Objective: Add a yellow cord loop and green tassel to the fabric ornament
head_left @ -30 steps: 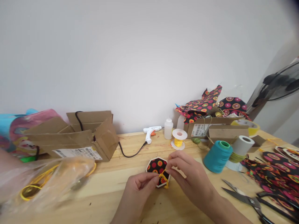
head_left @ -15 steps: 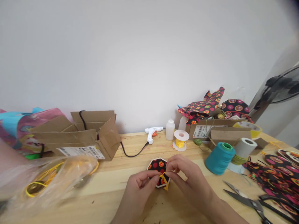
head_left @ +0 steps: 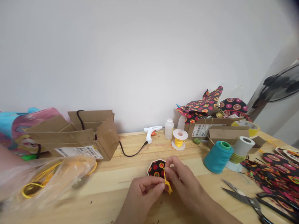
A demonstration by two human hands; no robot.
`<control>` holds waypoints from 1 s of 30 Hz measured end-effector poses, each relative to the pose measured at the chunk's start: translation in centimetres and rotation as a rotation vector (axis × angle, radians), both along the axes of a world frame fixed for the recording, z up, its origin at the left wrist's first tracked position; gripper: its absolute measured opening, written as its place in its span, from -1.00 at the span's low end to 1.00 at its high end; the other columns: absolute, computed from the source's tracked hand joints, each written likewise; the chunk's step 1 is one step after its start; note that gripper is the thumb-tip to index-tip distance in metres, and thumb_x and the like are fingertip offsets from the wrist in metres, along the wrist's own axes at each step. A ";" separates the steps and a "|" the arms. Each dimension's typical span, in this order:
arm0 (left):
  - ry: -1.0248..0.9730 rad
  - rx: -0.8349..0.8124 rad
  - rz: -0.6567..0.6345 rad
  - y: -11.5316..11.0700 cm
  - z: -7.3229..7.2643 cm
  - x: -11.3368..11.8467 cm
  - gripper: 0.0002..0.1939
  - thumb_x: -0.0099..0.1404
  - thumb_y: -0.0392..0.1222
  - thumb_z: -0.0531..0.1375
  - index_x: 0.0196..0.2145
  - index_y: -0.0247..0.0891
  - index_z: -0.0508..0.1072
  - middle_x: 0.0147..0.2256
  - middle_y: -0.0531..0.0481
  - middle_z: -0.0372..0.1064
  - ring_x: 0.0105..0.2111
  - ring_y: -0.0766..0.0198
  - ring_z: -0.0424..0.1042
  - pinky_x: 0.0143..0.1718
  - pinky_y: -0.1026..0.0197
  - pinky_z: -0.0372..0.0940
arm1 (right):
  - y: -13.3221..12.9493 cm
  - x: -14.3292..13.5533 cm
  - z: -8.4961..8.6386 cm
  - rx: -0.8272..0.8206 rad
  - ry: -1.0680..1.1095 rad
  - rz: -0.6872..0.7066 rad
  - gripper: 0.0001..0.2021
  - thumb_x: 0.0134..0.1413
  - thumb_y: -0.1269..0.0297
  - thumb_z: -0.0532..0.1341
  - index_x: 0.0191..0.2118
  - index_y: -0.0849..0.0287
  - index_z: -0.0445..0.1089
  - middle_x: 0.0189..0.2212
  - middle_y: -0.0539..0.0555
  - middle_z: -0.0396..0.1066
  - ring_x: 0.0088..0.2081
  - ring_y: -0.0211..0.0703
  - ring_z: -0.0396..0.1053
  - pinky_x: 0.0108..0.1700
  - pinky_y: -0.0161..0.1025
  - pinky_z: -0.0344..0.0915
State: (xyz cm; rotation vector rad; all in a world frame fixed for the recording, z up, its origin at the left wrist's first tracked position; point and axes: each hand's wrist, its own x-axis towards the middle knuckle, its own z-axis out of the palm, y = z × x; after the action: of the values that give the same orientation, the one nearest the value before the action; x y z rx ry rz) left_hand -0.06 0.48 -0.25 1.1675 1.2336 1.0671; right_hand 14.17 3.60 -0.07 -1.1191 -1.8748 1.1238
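Both my hands pinch a yellow cord (head_left: 168,185) low over the front of the table. Thumb and forefinger of my left hand (head_left: 147,193) close on it near its bunched lower part. Slightly higher, my right hand (head_left: 181,178) grips the cord's upper strand, which runs short and straight between the two pinches. Just behind my fingers lies an octagonal piece (head_left: 156,168) with a pale edge, covered in black fabric patterned in red and yellow. My hands hide its front and right parts.
A white glue gun (head_left: 150,133), a small bottle (head_left: 169,129) and a spool of yellow cord (head_left: 179,139) stand behind. To the right are a teal thread cone (head_left: 218,157), scissors (head_left: 247,199) and fabric scraps (head_left: 275,174). Leftward are an open cardboard box (head_left: 77,137) and a plastic bag (head_left: 67,174).
My left hand has shifted a little right and down, and my right hand slightly up relative to it. The yellow strand between them now runs more upright and straighter.
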 end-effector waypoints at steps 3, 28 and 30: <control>0.000 -0.029 0.015 -0.1 0.4 0.0 -0.91 -0.03 -0.22 0.22 -0.53 -0.23 0.53 -0.52 0.02 0.51 -0.48 0.27 0.42 -0.44 0.35 0.26 | 0.0 0.0 -0.1 0.008 -0.010 0.009 -0.85 0.16 0.22 -0.12 -0.38 0.11 0.07 -0.62 -0.10 0.25 -0.59 -0.33 0.18 -0.56 -0.43 0.06; -0.026 0.086 0.006 0.5 0.2 -0.6 -0.92 -0.06 -0.23 0.25 -0.55 -0.24 0.55 -0.57 0.02 0.49 -0.55 0.32 0.36 -0.50 0.36 0.22 | 1.0 0.5 0.2 0.322 -0.218 -0.009 -0.89 0.11 0.31 -0.05 -0.39 0.13 0.16 -0.69 -0.13 0.27 -0.62 -0.33 0.19 -0.54 -0.42 0.03; -0.048 0.087 0.010 0.5 0.2 -0.7 -0.90 -0.07 -0.20 0.27 -0.56 -0.28 0.54 -0.58 0.00 0.48 -0.57 0.32 0.35 -0.52 0.35 0.21 | 1.2 0.7 0.2 0.371 -0.230 -0.032 -0.88 0.11 0.30 -0.04 -0.39 0.14 0.18 -0.68 -0.12 0.27 -0.61 -0.32 0.20 -0.53 -0.41 0.04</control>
State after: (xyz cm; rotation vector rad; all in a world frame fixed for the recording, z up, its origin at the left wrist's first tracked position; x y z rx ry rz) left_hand -0.73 0.94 -0.09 1.1960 1.1665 1.1598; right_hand 14.83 4.83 0.18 -1.0913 -2.1231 0.6119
